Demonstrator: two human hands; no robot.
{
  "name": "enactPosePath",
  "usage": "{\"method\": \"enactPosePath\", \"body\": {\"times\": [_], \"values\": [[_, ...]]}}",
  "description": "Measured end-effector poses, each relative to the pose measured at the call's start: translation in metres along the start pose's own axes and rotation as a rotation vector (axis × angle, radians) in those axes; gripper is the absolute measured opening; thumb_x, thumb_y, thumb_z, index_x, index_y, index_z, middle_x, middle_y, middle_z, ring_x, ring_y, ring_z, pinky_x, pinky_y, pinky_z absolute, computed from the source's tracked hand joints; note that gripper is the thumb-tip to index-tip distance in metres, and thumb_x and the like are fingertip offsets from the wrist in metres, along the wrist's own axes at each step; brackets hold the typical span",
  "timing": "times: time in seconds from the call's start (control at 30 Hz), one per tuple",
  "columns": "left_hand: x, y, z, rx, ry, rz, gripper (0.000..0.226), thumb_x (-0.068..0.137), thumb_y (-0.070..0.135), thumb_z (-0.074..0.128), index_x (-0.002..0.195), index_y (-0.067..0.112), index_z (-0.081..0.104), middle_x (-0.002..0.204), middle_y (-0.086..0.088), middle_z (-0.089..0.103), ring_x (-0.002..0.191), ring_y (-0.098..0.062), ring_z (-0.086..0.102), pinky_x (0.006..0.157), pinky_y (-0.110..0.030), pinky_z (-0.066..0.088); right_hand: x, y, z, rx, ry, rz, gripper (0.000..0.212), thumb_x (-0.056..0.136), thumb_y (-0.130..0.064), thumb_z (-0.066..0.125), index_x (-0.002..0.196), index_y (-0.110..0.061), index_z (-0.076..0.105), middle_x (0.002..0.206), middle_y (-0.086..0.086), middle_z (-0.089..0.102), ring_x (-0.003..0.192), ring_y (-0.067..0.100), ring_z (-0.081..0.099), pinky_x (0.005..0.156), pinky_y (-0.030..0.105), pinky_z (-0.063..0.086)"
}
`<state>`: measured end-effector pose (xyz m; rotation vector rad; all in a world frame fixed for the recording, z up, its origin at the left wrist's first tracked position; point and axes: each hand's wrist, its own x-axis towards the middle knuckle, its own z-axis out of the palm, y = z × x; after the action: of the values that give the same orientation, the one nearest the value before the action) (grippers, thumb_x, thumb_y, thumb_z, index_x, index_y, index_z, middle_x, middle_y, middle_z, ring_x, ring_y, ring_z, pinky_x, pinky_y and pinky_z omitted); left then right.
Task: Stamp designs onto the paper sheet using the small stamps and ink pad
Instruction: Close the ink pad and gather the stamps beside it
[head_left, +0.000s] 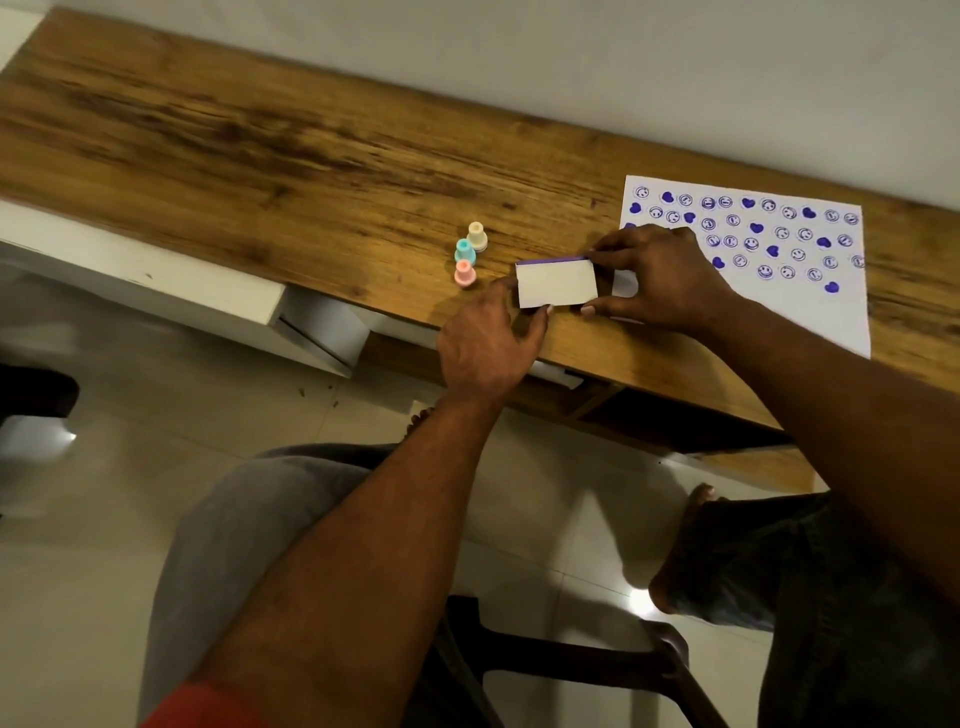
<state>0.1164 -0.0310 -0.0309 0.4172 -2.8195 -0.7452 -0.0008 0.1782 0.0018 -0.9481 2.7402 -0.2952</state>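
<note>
Three stamps (clustered) left of pad

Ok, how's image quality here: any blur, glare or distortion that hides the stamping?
Head view: dim, warm light; the table is smeared toward the left, yet the paper sheet, small stamps, ink pad, left hand and right hand read clearly. Glare only on the floor tiles. Wide-angle tilt slants the table.

Stamped sheet, stamps, pad perhaps closed

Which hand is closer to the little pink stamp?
The left hand. It holds the end of the ink pad that lies next to the pink stamp. The right hand holds the other end, farther away, over the paper.
</note>
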Motion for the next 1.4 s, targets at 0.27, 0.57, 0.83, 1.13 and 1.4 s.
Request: {"method": "enactPosePath", "body": {"times": [0.27, 0.57, 0.83, 1.13, 1.4], "values": [[0.003, 0.000, 0.002, -0.009, -0.010, -0.011, 0.059, 0.095, 0.063, 0.066, 0.140, 0.026, 0.059, 0.113, -0.001, 0.074, 0.104, -0.017, 0.069, 0.083, -0.031, 0.053, -0.001, 0.002, 0.001, -0.070, 0.001, -0.022, 0.084, 0.082, -0.080, 0.053, 0.148, -0.027, 0.053, 0.151, -0.003, 0.050, 0.138, 0.026, 0.043, 0.105, 0.054, 0.035], [0.005, -0.002, 0.004, 0.015, -0.018, -0.022, 0.063, 0.093, 0.067, 0.065, 0.142, 0.027, 0.058, 0.111, 0.000, 0.073, 0.103, -0.017, 0.069, 0.081, -0.032, 0.053, 0.004, -0.006, 0.003, -0.060, 0.024, -0.013, 0.094, 0.077, -0.087, 0.053, 0.152, -0.033, 0.041, 0.153, -0.001, 0.048, 0.139, 0.027, 0.044, 0.108, 0.055, 0.033], [0.008, -0.006, 0.003, 0.046, -0.069, 0.044, 0.068, 0.094, 0.061, 0.067, 0.150, 0.024, 0.052, 0.111, -0.002, 0.074, 0.104, -0.020, 0.069, 0.082, -0.034, 0.054, 0.028, -0.026, -0.003, -0.087, -0.043, -0.082, 0.089, 0.074, -0.085, 0.060, 0.147, -0.034, 0.049, 0.141, 0.000, 0.053, 0.132, 0.027, 0.047, 0.104, 0.053, 0.033], [0.008, -0.008, 0.001, 0.045, -0.081, 0.082, 0.068, 0.094, 0.060, 0.065, 0.149, 0.022, 0.052, 0.110, -0.002, 0.073, 0.102, -0.020, 0.068, 0.081, -0.032, 0.049, 0.036, -0.035, -0.011, -0.097, -0.095, -0.083, 0.082, 0.075, -0.075, 0.069, 0.144, -0.034, 0.053, 0.139, 0.001, 0.054, 0.130, 0.027, 0.047, 0.103, 0.052, 0.033], [0.005, -0.004, -0.002, -0.014, -0.064, 0.018, 0.057, 0.096, 0.048, 0.065, 0.146, 0.022, 0.056, 0.105, 0.000, 0.073, 0.099, -0.017, 0.068, 0.084, -0.031, 0.050, 0.005, -0.062, -0.003, 0.001, 0.320, 0.349, 0.088, 0.078, -0.088, 0.048, 0.138, -0.024, 0.056, 0.130, 0.006, 0.062, 0.113, 0.027, 0.063, 0.085, 0.041, 0.055]]}}
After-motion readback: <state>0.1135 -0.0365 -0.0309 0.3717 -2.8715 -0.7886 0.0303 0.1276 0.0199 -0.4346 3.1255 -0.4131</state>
